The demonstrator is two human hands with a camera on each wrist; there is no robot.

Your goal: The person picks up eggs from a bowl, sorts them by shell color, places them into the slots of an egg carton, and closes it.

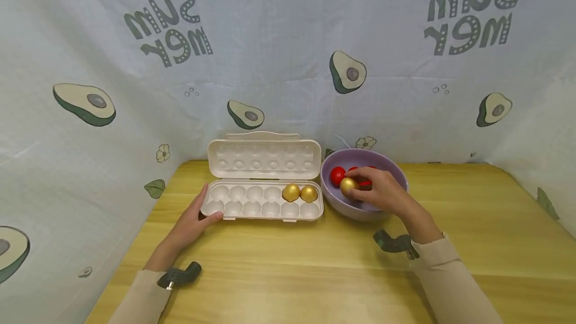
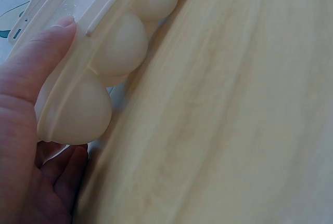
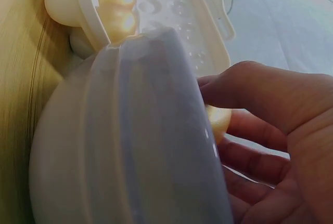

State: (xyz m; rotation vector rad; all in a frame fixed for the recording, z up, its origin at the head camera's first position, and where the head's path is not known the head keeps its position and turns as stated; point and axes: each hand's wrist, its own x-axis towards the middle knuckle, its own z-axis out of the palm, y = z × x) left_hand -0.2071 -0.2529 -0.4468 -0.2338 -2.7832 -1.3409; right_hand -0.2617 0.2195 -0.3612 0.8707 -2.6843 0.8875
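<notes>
My left hand (image 1: pixel 191 224) grips the left end of an opened cream egg carton (image 1: pixel 252 209). In the left wrist view its thumb (image 2: pixel 49 47) lies over the rim, with the other fingers low beside the end cup. Two gold eggs (image 1: pixel 291 192) sit side by side in the back row, toward the right end. Over a purple bowl (image 1: pixel 344 210), my right hand (image 1: pixel 382 191) pinches another gold egg (image 1: pixel 348 186) between thumb and fingers. Several red balls (image 1: pixel 338 176) lie inside the bowl, partly hidden by that hand. The bowl's wall (image 3: pixel 156 130) covers most of the held egg in the right wrist view.
The carton's raised lid (image 1: pixel 264 159) leans back toward a white avocado-print cloth (image 1: pixel 288 64), which hangs behind and at the sides. Bowl and carton stand close together on the wooden table (image 1: pixel 288 274). A dark wrist mount (image 1: pixel 180 275) is strapped to each sleeve.
</notes>
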